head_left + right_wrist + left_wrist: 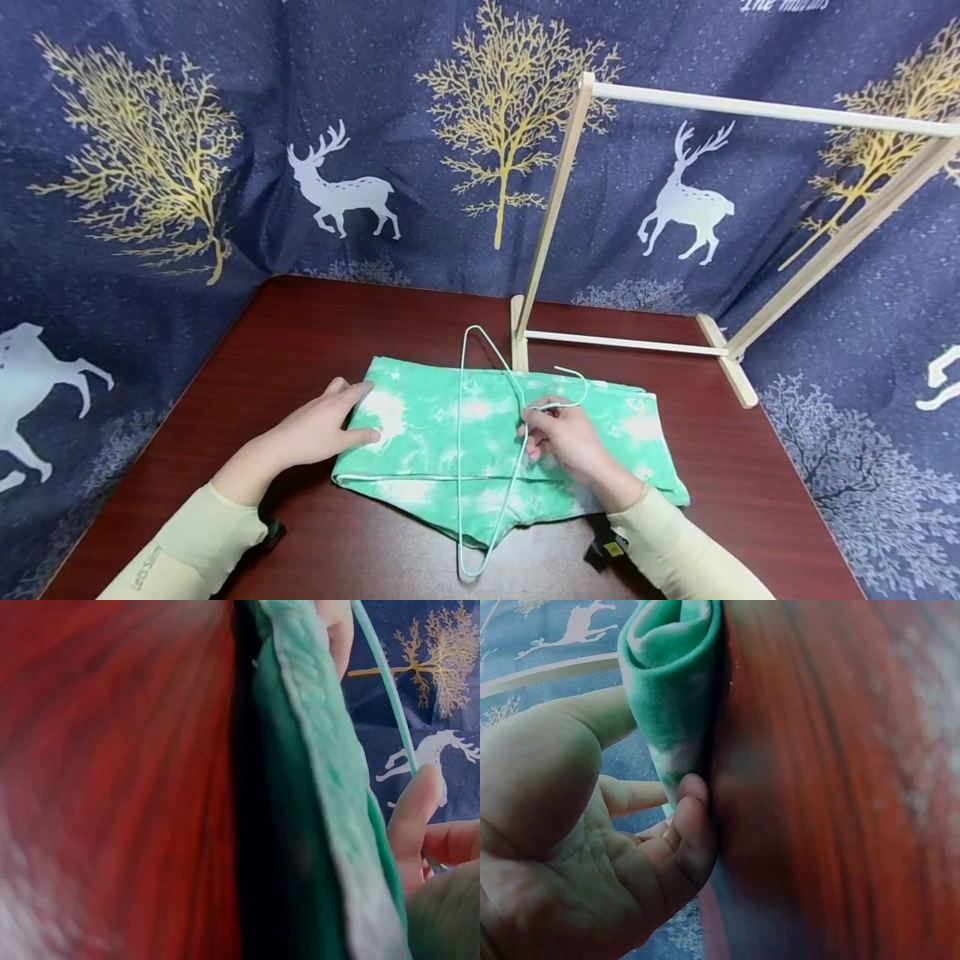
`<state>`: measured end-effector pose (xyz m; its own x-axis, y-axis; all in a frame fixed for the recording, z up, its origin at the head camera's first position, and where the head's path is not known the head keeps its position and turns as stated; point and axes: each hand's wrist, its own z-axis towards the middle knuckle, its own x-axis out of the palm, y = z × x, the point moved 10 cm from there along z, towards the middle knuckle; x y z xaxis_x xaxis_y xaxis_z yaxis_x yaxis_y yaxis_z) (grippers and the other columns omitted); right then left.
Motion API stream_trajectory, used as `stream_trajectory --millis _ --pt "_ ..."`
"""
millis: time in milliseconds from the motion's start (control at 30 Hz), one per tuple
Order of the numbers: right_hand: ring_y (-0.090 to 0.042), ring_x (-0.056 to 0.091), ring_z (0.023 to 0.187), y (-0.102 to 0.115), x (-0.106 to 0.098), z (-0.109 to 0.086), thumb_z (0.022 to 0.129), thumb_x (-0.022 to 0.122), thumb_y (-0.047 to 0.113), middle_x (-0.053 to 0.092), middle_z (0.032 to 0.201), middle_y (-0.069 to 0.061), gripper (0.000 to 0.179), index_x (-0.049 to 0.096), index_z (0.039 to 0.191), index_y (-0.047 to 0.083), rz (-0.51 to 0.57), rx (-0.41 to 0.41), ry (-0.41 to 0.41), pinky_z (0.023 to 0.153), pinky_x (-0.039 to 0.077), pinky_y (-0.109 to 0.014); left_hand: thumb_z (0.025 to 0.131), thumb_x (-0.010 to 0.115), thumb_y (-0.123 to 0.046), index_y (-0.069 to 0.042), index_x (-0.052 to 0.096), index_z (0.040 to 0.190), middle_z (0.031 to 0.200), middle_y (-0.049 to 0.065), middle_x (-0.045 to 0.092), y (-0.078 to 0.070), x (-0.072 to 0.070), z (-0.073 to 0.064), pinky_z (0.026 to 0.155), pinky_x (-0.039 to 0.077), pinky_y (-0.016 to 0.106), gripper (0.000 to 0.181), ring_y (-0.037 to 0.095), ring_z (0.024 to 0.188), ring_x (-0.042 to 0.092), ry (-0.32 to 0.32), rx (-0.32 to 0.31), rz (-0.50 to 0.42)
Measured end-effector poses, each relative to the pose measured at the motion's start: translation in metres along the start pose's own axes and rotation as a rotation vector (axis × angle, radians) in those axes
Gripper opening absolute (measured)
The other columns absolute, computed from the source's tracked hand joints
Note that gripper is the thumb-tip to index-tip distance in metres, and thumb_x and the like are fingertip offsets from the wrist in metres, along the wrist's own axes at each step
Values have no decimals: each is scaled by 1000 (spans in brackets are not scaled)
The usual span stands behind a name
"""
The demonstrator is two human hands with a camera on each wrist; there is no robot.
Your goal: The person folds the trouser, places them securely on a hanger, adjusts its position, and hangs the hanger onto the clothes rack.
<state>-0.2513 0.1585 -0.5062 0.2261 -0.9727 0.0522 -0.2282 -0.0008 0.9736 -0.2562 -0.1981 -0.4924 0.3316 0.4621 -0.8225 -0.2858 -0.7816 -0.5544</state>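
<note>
Folded trousers [427,429], green and white tie-dyed, lie across the table with the crotch point toward me. My right hand [568,440] pinches a pale green wire hanger [460,417] near the base of its hook, holding it over the middle of the trousers. The hanger's hook points right and its long bar runs toward me on the left. At the left end of the trousers rests my left hand [318,427], fingers spread and thumb on the cloth. In the left wrist view, the rolled fabric end [667,682] shows beside those fingers.
A wooden rack [555,196] with a white top bar [750,107] stands at the back right; one foot [517,333] reaches the trousers' far edge. The dark red table [300,333] ends at a navy backdrop [420,150] with deer and trees.
</note>
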Motion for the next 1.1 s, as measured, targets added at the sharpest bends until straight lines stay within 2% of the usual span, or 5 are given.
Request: stream_trajectory --millis 400,667,867,967,1100 --pt "-15 65 56 -6 -2 2 108 67 8 74 84 -14 21 65 116 -12 -16 -23 -33 54 60 -29 100 81 -57 -1 41 169 129 14 51 -2 -3 -1 68 43 35 98 15 77 49 -25 7 -24" --pt "-16 65 55 -8 -2 1 107 68 6 73 83 -14 18 64 113 -10 -32 -17 -45 53 59 -28 100 80 -59 -1 40 168 130 13 55 5 0 0 68 47 34 98 14 84 55 -27 -31 -53" --pt "-15 64 55 -9 -1 1 107 68 7 73 83 -15 18 63 112 -10 -17 -24 -43 53 59 -28 101 83 -46 9 52 145 112 12 65 9 -6 1 69 54 38 77 17 78 67 -56 -128 -145" --pt "-16 64 55 -9 -1 2 107 68 7 72 83 -15 18 63 111 -10 -20 -29 -42 53 59 -29 102 82 -42 6 61 131 92 8 66 9 -6 3 64 54 38 60 19 63 66 -50 -174 -172" --pt "-16 64 55 -8 -1 2 107 68 8 72 84 -15 18 63 112 -9 -34 -31 -43 53 59 -29 104 80 -42 -2 68 108 73 4 63 8 -7 6 61 52 37 42 21 59 63 -49 -233 -166"
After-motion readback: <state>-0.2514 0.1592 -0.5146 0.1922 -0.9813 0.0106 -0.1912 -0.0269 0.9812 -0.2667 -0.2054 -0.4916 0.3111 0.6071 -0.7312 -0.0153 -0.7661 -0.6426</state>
